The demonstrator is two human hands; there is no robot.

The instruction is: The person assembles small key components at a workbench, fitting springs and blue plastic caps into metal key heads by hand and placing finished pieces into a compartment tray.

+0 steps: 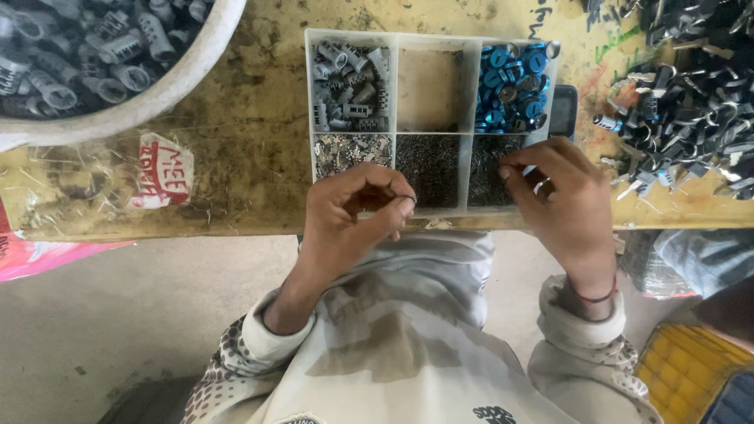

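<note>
At the bench edge, over a clear six-compartment tray (397, 86), the left hand (349, 216) is curling fingers together, pinching a tiny metal part (410, 199) just in front of the tray's front-middle section. The right hand (561, 200) is pinching w/ fingertips at the front-right section of fine dark bits (488, 169). Best approach, prob.: light grip, hands staying low over the tray.

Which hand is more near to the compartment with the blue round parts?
Right. The right hand sits just below the blue parts, over the dark compartment beneath them. The left hand is farther, at the tray's lower-left edge.
</note>
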